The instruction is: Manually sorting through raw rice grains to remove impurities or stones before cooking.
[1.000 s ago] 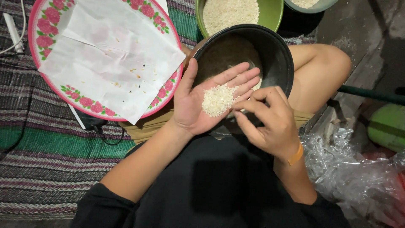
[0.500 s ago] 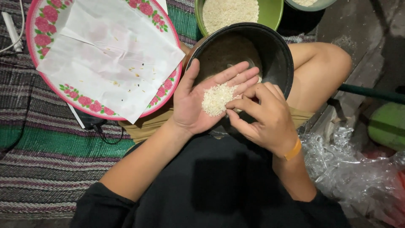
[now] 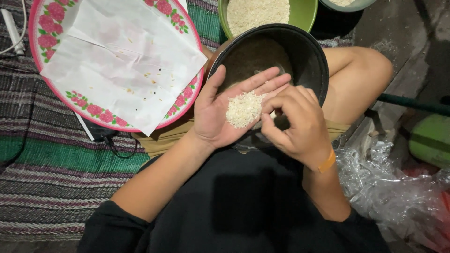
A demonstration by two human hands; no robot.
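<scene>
Rice (image 3: pixel 243 109) heaps on one spread left hand (image 3: pixel 225 112); right hand (image 3: pixel 295 124) pinches grains.

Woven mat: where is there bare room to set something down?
Free: the woven mat below the floral tray, left of the left hand. Crowded: dark pot and green bowl ahead, plastic bag beside the right hand.

Illumination is moderate, falling from above. The right edge lies in deep shadow; focus is sharp, with glare on the plastic bag (image 3: pixel 389 187).
</scene>
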